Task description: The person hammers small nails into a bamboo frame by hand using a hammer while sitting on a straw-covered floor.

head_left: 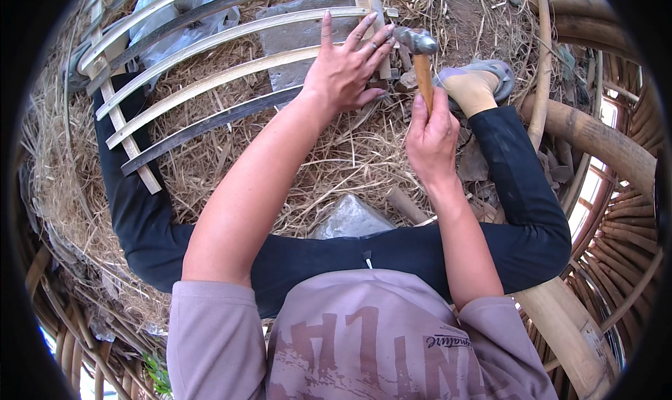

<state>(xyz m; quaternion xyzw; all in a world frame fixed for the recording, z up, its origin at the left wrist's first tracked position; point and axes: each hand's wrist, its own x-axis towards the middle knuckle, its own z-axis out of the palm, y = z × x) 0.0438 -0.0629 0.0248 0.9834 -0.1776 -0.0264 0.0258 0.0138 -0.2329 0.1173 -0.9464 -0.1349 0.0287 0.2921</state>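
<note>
A frame of pale and dark wooden slats [210, 85] lies in front of me at the upper left, with a crosspiece at each end. My left hand [346, 67] rests over the slat ends beside the right crosspiece [379, 22], its fingers spread and the fingertips touching the wood. In my right hand [432, 137] is a hammer [423, 60], gripped round its wooden handle. The hammer's metal head is level with the crosspiece, close to my left fingertips on their right side. Whether it touches the wood I cannot tell.
Straw and wood shavings [336, 155] cover the ground. A flat grey stone block [297, 32] and a clear plastic bag [185, 22] lie beneath the slats. Thick bamboo poles [602, 137] stand at the right. A grey stone [350, 219] sits between my legs.
</note>
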